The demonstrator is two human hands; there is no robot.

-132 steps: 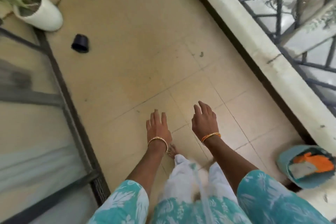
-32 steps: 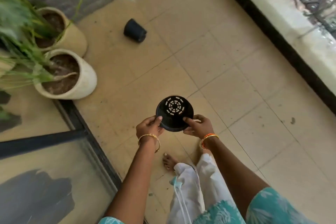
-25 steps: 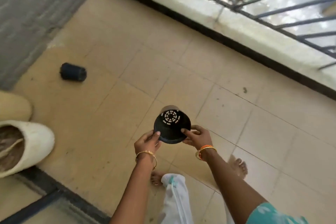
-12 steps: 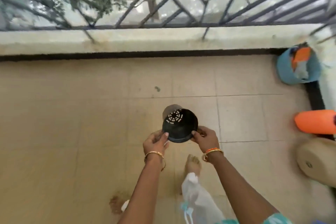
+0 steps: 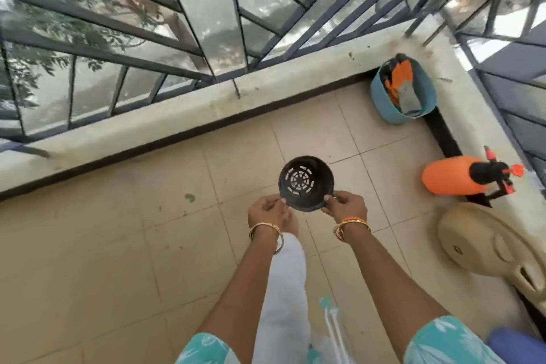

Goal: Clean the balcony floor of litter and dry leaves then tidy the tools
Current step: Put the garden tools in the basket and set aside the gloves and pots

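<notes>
Both hands, left hand and right hand, pinched the near rim of the black plastic pot, likely light, stiff, easily carried by rim.

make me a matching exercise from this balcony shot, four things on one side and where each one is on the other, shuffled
Things:
1. black plastic pot
2. orange gloves
3. orange sprayer
4. small green leaf

Places:
A. lying on its side on the floor by the right-hand wall
B. on the bare tile left of the hands
C. inside the blue tub in the corner
D. held by its rim between the left hand and the right hand

Pairs: 1-D, 2-C, 3-A, 4-B
</notes>
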